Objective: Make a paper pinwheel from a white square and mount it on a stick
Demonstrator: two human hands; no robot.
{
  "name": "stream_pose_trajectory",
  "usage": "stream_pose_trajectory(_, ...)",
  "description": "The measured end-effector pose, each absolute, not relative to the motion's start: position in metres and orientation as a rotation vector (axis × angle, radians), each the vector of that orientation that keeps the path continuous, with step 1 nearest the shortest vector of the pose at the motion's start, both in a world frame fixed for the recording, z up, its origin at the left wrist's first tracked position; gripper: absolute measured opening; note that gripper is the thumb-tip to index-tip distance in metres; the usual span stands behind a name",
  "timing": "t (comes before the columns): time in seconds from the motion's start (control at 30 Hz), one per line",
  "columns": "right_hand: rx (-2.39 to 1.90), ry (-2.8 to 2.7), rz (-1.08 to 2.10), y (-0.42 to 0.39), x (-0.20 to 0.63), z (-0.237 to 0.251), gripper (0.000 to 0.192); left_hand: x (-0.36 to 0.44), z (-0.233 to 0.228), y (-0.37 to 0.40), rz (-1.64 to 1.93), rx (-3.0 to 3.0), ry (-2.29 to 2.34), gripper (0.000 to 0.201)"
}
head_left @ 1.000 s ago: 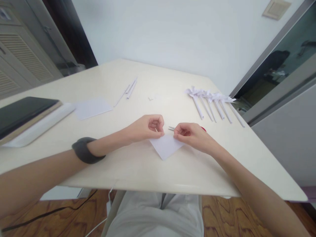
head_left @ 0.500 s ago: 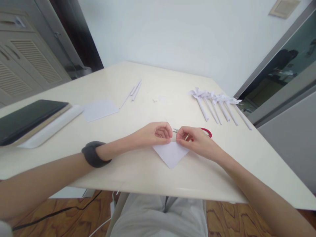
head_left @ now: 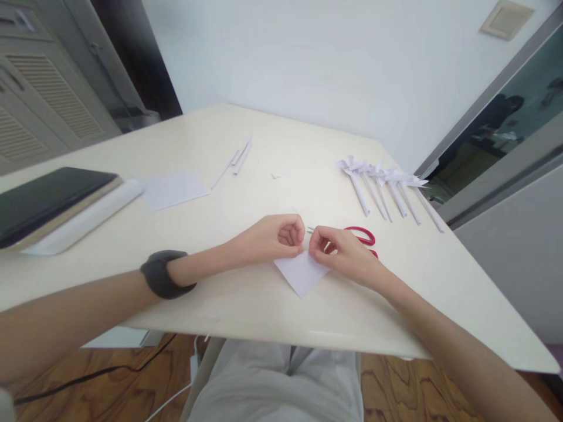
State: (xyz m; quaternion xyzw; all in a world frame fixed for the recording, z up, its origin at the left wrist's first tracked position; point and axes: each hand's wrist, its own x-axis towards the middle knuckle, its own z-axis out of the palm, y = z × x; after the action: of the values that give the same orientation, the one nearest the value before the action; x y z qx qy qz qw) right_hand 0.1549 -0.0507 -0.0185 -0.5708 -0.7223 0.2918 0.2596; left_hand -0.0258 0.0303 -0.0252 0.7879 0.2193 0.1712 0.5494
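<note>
A small white sheet of paper (head_left: 301, 275) is at the front of the table, one corner pointing toward me. My left hand (head_left: 284, 237) pinches its upper edge from the left, fingers curled. Close beside it, my right hand (head_left: 336, 249) pinches the same edge from the right. The fingertips nearly meet, and they hide the far part of the paper. Just behind my right hand lie scissors with red handles (head_left: 367, 237), partly covered by that hand, their blade tips showing between my hands.
Several paper pinwheels on rolled sticks (head_left: 382, 181) lie in a row at the right. Rolled paper sticks (head_left: 240, 158) and paper scraps (head_left: 277, 174) lie farther back. At left are a flat paper sheet (head_left: 173, 190) and a dark tablet-like object (head_left: 53, 199) on a stack.
My right hand has shifted slightly left, closer to my left hand, and more of the red scissor handles shows. Both hands keep pinching the paper. The whole view has moved a little.
</note>
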Motion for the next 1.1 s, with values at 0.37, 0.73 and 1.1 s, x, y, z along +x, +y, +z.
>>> stream_pose_trajectory(0.37, -1.526, -1.963, 0.76, -0.051, 0.153, -0.019, 0.005, -0.025, -0.032, 0.035, 0.358, 1.854, 0.495, 0.01)
stream_pose_trajectory(0.73, -1.525, -1.944, 0.844, -0.052, 0.165, -0.011, 0.005, -0.029, -0.013, 0.037, 0.33, 1.968, 0.529, 0.012)
stream_pose_trajectory(1.1, -1.563, -1.933, 0.889, -0.049, 0.172, -0.012, 0.006, -0.029, -0.028, 0.045, 0.24, 1.961, 0.541, 0.014)
